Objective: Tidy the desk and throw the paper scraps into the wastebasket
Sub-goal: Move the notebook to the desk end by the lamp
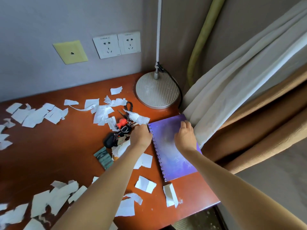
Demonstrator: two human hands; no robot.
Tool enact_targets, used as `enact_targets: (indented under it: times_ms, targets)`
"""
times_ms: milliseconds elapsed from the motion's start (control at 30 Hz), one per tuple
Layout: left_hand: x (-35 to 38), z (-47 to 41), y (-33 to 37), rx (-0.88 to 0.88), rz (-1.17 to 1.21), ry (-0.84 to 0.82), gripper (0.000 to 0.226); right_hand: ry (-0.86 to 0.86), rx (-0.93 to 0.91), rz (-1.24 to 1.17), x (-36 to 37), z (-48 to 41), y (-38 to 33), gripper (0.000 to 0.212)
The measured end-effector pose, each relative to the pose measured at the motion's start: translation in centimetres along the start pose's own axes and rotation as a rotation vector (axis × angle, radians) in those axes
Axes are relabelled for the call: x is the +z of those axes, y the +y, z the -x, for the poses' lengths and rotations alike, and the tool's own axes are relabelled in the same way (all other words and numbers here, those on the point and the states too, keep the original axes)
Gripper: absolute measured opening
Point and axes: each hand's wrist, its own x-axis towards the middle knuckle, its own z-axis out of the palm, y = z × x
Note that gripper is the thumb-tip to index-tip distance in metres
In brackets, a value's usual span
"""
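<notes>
- Open passage — bare red-brown wooden desk (54, 151) between torn white paper scraps (34, 116).
- Far corner: round silver lamp base (157, 90) and cream curtain (232, 90) (at the right edge) stand in the way.

Counted: one notebook (167, 146) under the right hand (185, 136), one key bunch (119, 131) and one green pack (103, 157) beside the left hand (141, 136), roughly thirty paper scraps (146, 184) around both.

The desk (66, 155) is glossy reddish wood. The lamp base (157, 92) is ribbed matt metal, with soft cloth curtains (240, 83) beside it. Torn paper scraps (101, 115) look matt. The spiral notebook (166, 138) has a faintly sheeny cover and wire binding.
</notes>
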Motion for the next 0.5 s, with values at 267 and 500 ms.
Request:
enact_targets:
  times_ms: [267, 500]
  targets:
    - [-1.3, -4.8, -0.2, 0.156, -0.241, 0.050, 0.029, 0.077, 0.074, 0.166, 0.3, -7.8, -2.5, 0.031]
    - [-1.0, -5.8, 0.1, 0.226, -0.334, 0.071, 0.035, 0.120, 0.213, 0.107, 1.6, -10.1, -2.1, 0.029]
